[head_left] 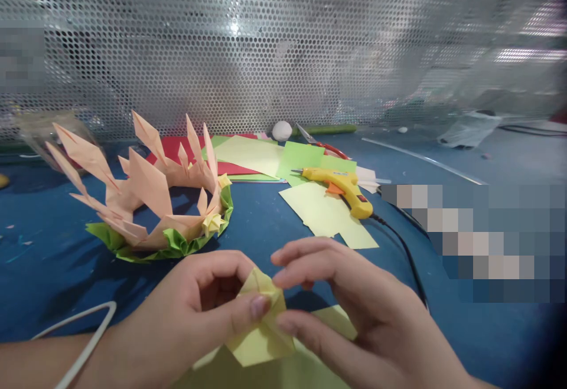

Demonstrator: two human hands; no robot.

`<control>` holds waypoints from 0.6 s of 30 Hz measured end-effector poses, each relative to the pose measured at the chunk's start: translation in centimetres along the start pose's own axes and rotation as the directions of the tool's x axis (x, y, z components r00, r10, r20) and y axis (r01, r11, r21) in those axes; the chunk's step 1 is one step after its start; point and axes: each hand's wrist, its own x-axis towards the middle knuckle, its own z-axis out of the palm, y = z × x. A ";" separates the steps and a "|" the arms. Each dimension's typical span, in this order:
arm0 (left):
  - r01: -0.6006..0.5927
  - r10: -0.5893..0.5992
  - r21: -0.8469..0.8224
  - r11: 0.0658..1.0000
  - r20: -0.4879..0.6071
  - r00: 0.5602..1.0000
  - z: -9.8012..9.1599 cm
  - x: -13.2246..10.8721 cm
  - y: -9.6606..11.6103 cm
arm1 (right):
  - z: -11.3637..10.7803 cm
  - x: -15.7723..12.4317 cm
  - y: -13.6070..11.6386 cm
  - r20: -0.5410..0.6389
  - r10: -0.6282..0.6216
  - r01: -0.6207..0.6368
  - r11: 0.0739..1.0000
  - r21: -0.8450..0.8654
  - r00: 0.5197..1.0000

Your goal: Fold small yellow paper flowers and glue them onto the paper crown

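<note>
A small folded piece of yellow paper (261,324) is held low in the middle of the view. My left hand (195,312) pinches it from the left, thumb pressed on top of the fold. My right hand (349,306) pinches it from the right with fingertips and thumb. Both hands hover just above a yellow-green sheet (283,371) lying on the blue table (53,265). Behind the hands stands a paper lotus ring (155,194) with peach petals, a green base and small yellow folded bits.
A yellow glue gun (343,188) with a black cord lies on loose yellow and green sheets (305,164); red paper, scissors (319,141) and a white ball (282,130) lie behind. A white cable (84,324) runs at lower left. A perforated metal screen backs the table.
</note>
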 end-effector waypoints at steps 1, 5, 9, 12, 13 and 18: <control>0.035 -0.036 -0.042 0.998 -0.011 0.999 0.0 0.1 -0.1 | -0.2 -0.1 0.1 0.024 -0.056 0.058 0.997 -0.060 0.998; 0.081 -0.084 -0.146 0.986 -0.015 0.996 -0.2 0.3 -0.5 | -0.5 -0.5 0.6 0.150 -0.174 0.208 0.944 -0.257 0.973; 0.033 -0.046 -0.229 0.973 -0.055 0.997 -0.3 0.3 -1.0 | -0.3 -0.6 1.0 0.191 -0.191 0.246 0.912 -0.327 0.963; 0.009 -0.027 -0.187 0.982 -0.093 0.995 -0.3 0.1 -0.8 | -0.1 -0.5 0.9 0.170 -0.206 0.255 0.900 -0.355 0.964; 0.022 -0.036 -0.149 0.989 -0.095 0.995 -0.3 0.1 -0.6 | -0.1 -0.5 0.8 0.158 -0.210 0.255 0.895 -0.366 0.965; 0.030 -0.045 -0.157 0.987 -0.094 0.995 -0.2 0.3 0.1 | -0.5 -0.7 -0.2 0.099 -0.299 0.312 0.852 -0.421 0.949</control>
